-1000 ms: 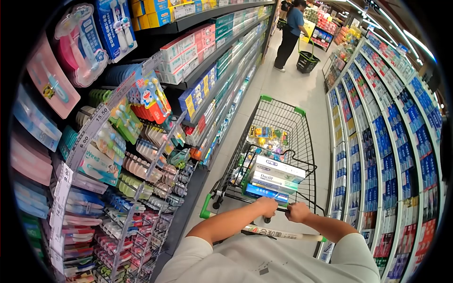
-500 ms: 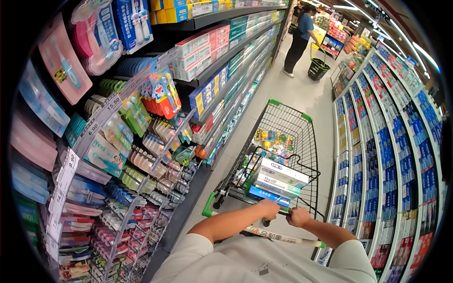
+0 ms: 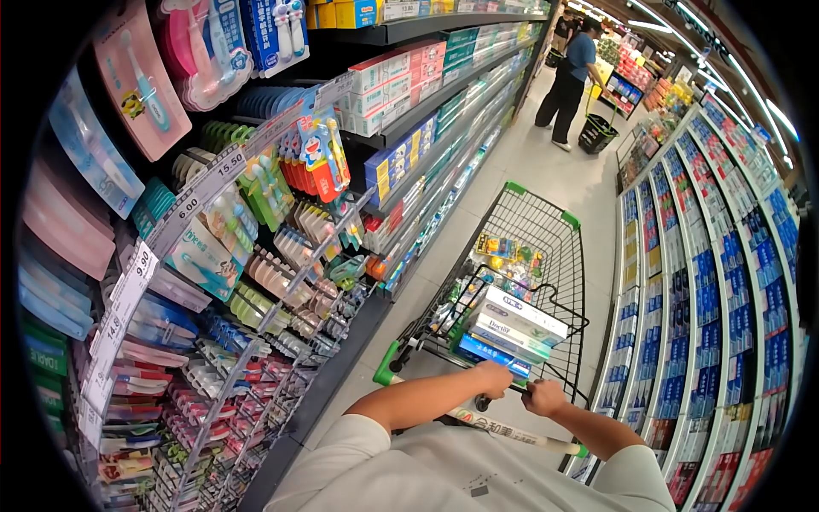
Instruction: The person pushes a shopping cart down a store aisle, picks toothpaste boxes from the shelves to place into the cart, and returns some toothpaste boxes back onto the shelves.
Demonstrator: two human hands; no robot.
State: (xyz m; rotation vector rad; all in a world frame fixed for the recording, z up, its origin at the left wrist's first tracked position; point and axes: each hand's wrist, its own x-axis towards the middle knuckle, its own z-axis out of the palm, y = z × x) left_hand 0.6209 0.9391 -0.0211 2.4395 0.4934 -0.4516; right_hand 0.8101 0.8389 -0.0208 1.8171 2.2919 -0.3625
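Observation:
A black wire shopping cart [image 3: 559, 224] with green corners stands right in front of me. My left hand [image 3: 492, 379] is closed on its near bar, beyond the pale handle [image 3: 529, 438] that lies close to my shirt. Beside it, my right hand [image 3: 543, 397] is wrapped round the same part of the cart; the fingers' undersides are hidden. Just ahead of my hands, several toothpaste boxes lie stacked in the cart: a white box [image 3: 522, 312] on top and a blue box [image 3: 493, 352] at the bottom. Deeper in sit colourful packaged goods [image 3: 512, 260].
Hanging toothbrush packs [image 3: 141, 85] and a price rail [image 3: 200, 192] line my left side. Shelves of boxes [image 3: 397, 81] continue beyond. A long shelf [image 3: 708, 299] of blue and red packs curves along the right. Up the aisle a person [image 3: 567, 81] holds a black basket [image 3: 597, 134].
The view has shifted a little, so shelves, cart and person sit further right in the picture. Both hands keep their hold on the cart. The person ahead has changed leg position.

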